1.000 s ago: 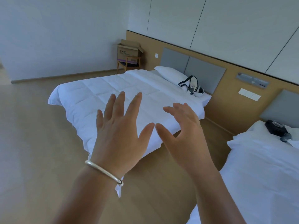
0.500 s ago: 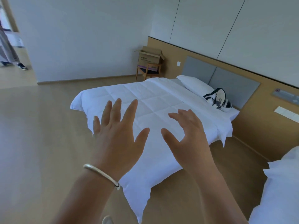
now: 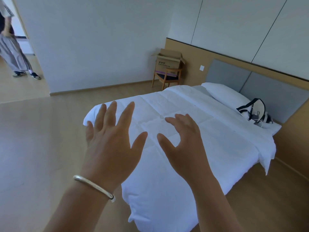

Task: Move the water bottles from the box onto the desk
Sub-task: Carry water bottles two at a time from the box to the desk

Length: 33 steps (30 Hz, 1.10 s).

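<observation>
1. The left hand (image 3: 110,146) (silver bracelet (image 3: 93,187) on its wrist) is spread flat and holds nothing.
2. The right hand (image 3: 185,146) is relaxed, fingers slightly bent, also holding nothing.
3. The brown cardboard box (image 3: 168,61), flaps open, sits on a wooden chair (image 3: 167,77) in the far corner, beyond the white bed (image 3: 209,131); wide bare floor (image 3: 41,139) lies left.

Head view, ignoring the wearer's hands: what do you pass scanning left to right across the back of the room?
Standing person in the doorway → open cardboard box on a wooden chair → wall switch → white pillow → black-and-white bag on the bed.
</observation>
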Available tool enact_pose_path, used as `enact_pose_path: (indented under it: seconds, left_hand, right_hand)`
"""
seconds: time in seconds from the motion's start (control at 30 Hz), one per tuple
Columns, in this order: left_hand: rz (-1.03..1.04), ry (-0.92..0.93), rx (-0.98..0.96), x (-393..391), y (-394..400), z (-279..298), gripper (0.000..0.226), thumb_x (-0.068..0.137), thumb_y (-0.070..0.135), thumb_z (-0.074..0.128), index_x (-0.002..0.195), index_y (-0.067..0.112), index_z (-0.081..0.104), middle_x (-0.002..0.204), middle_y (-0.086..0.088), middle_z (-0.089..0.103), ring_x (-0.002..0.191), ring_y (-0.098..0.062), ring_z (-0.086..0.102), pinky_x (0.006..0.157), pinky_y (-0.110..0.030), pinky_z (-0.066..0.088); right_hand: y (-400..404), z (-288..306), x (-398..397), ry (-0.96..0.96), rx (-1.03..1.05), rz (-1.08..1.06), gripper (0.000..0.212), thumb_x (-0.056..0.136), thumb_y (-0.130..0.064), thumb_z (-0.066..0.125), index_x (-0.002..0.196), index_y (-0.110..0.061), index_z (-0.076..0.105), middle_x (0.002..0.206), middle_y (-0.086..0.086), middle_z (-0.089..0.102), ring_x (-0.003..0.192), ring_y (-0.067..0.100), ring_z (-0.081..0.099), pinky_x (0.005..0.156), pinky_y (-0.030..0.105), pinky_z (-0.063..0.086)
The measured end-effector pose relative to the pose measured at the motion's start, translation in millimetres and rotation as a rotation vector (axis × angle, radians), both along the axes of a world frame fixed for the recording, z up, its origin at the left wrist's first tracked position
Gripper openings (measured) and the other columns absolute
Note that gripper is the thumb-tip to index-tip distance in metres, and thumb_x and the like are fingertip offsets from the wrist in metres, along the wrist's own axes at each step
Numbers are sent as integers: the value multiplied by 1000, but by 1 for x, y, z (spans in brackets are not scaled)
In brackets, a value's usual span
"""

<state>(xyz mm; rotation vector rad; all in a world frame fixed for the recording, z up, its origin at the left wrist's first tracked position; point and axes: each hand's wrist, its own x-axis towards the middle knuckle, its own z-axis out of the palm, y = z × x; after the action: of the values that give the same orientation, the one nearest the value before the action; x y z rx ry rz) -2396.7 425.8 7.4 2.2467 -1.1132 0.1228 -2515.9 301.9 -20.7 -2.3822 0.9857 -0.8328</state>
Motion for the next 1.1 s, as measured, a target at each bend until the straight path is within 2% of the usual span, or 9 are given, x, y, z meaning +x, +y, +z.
enact_pose_path:
  seconds: [0.27, 0.57, 0.77, 0.87, 1.1]
  left_hand:
    - [-49, 56, -21, 113, -46, -9, 75, 89, 58, 41, 155, 40, 10, 165, 0, 5, 152, -19, -8, 121, -48, 2]
    - [-193, 71, -72, 296, -86, 0, 74, 91, 54, 43, 155, 40, 9, 165, 0, 3, 151, -16, -11, 121, -46, 0]
    - [-251, 62, -73, 406, -102, 1, 72, 92, 52, 45, 155, 38, 12, 165, -2, 6, 152, -19, -8, 121, -47, 2]
    - [-269, 73, -81, 452, -116, 0, 73, 91, 53, 44, 155, 37, 14, 165, -4, 9, 152, -20, -6, 121, -49, 4]
    - [-284, 102, -86, 551, -168, -10, 74, 86, 56, 39, 154, 38, 15, 164, -3, 11, 152, -20, -3, 122, -49, 7]
  right_hand:
    - [-41, -3, 98, 18, 8, -57, 47, 92, -46, 59, 137, -36, 50, 153, -13, 35, 149, 5, 10, 120, 40, 23]
    - [-59, 12, 268, 2, -22, -170, 48, 91, -46, 59, 137, -37, 50, 153, -14, 34, 149, 4, 8, 120, 39, 24]
    - [-66, 15, 370, -11, -34, -219, 53, 86, -55, 52, 136, -37, 52, 152, -14, 36, 148, 4, 11, 118, 42, 29]
    - [-76, 12, 417, 28, -28, -214, 57, 83, -57, 47, 137, -37, 51, 152, -14, 35, 148, 4, 10, 120, 40, 25]
    - [-133, 6, 513, 55, -29, -235, 59, 84, -60, 45, 138, -36, 50, 154, -14, 33, 148, 5, 11, 120, 41, 25]
